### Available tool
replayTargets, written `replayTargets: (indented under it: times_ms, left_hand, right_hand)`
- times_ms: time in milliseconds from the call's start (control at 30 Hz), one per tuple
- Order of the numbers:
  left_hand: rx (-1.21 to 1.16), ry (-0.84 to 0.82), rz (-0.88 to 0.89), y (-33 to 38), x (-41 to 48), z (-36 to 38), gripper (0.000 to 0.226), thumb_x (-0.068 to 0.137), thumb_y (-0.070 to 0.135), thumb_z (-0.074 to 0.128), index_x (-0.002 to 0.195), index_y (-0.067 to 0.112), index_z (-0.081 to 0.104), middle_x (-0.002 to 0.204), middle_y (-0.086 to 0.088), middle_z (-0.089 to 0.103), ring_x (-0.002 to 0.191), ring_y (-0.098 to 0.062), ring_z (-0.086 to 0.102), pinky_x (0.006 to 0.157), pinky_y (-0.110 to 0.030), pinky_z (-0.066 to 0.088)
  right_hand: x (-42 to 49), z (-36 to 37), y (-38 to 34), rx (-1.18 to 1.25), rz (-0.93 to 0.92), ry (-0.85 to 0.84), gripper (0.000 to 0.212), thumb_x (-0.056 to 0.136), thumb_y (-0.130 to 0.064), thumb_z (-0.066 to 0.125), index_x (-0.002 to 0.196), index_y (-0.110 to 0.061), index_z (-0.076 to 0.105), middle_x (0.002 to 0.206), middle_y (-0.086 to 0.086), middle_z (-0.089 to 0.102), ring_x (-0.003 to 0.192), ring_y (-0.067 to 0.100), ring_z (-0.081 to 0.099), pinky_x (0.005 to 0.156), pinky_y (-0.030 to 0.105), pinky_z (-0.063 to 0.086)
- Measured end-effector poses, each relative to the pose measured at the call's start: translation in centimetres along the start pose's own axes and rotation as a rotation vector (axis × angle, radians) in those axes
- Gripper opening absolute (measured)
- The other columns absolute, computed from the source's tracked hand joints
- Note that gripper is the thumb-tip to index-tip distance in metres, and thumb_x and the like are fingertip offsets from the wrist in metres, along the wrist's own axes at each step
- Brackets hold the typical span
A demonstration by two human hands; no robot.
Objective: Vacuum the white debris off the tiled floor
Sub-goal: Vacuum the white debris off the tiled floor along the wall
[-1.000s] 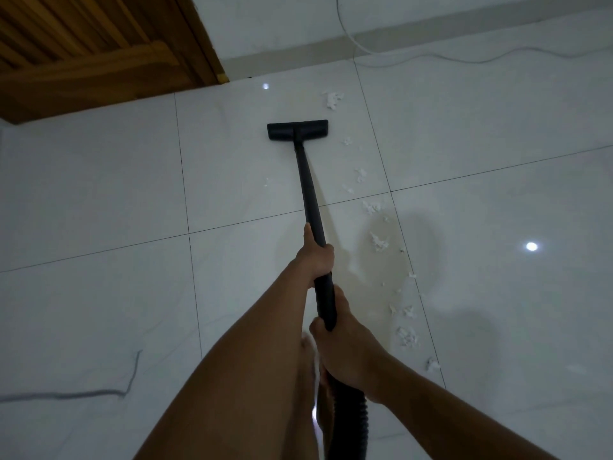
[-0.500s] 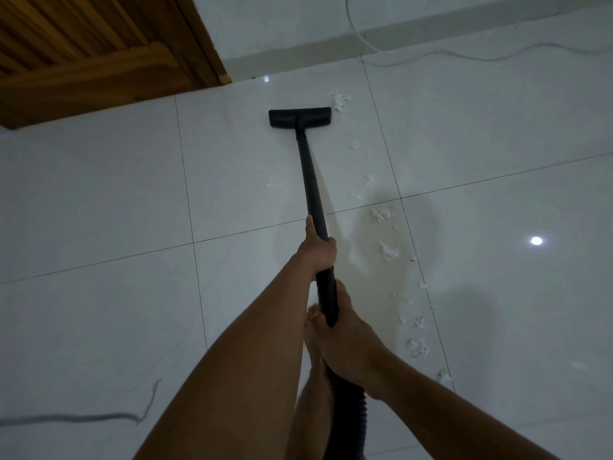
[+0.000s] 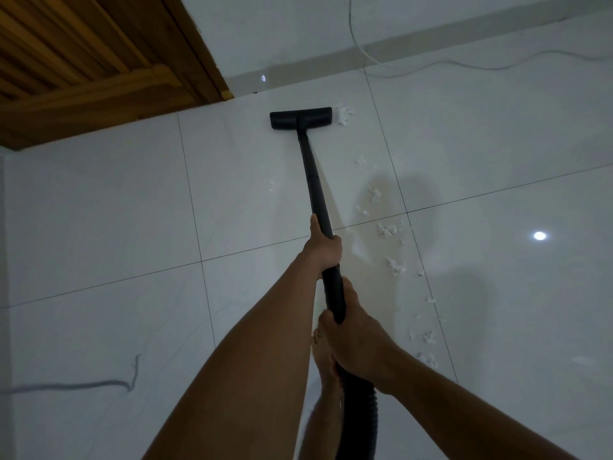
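I see smooth, glossy floor tiles (image 3: 99, 210) mirroring a lamp. The floor head (image 3: 300, 118) and wand (image 3: 315, 180) look like matt black plastic, the hose (image 3: 360, 419) ribbed. Left of the floor head stands a slatted wooden door (image 3: 83, 61); just right of it lies ragged white debris (image 3: 345, 115).

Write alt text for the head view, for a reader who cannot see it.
A person grips a black vacuum wand, left hand ahead of right hand, its floor head on the white tiled floor near a wooden door. A clump of white debris lies beside the head's right end, and more trails back along the wand's right side.
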State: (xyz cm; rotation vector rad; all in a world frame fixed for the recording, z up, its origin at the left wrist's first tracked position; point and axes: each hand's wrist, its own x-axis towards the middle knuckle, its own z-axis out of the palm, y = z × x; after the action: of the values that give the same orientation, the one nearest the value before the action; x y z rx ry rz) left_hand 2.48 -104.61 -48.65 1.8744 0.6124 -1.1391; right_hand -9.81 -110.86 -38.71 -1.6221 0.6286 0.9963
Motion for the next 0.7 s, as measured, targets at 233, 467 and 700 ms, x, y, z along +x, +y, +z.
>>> replayTargets:
  times_ms: [233, 467, 700]
  left_hand:
    - [0.026, -0.050, -0.057, 4.1, -2.0, -2.4, 0.075, 0.103, 0.025, 0.036, 0.153, 0.041, -0.018, 0.137, -0.007, 0.047, 0.091, -0.024, 0.056, 0.082, -0.042, 0.054]
    - [-0.008, -0.067, -0.070, 6.6, -1.7, -3.6, 0.076, 0.102, 0.022, 0.036, 0.153, 0.040, -0.017, 0.126, -0.007, 0.048, 0.079, -0.021, 0.054, 0.068, -0.039, 0.050]
    - [-0.003, -0.043, -0.031, 7.4, 1.9, -4.0, 0.075, 0.103, 0.023, 0.037, 0.153, 0.040, -0.016, 0.134, -0.006, 0.047, 0.084, -0.021, 0.054, 0.076, -0.041, 0.053]
  right_hand:
    - [-1.7, -1.8, -5.1, 0.015, 0.022, -0.022, 0.061, 0.106, -0.022, 0.044, 0.158, -0.038, 0.016, 0.081, 0.008, 0.057, 0.049, 0.009, 0.054, 0.036, 0.014, 0.040]
    - [-0.9, -2.9, -7.9, -0.017, 0.061, -0.021, 0.062, 0.106, -0.022, 0.045, 0.158, -0.037, 0.016, 0.079, 0.007, 0.055, 0.044, 0.008, 0.051, 0.034, 0.013, 0.038]
    - [2.5, -3.4, -8.2, -0.019, 0.053, -0.017, 0.062, 0.106, -0.024, 0.043, 0.157, -0.040, 0.013, 0.081, 0.006, 0.056, 0.049, 0.010, 0.054, 0.036, 0.015, 0.041]
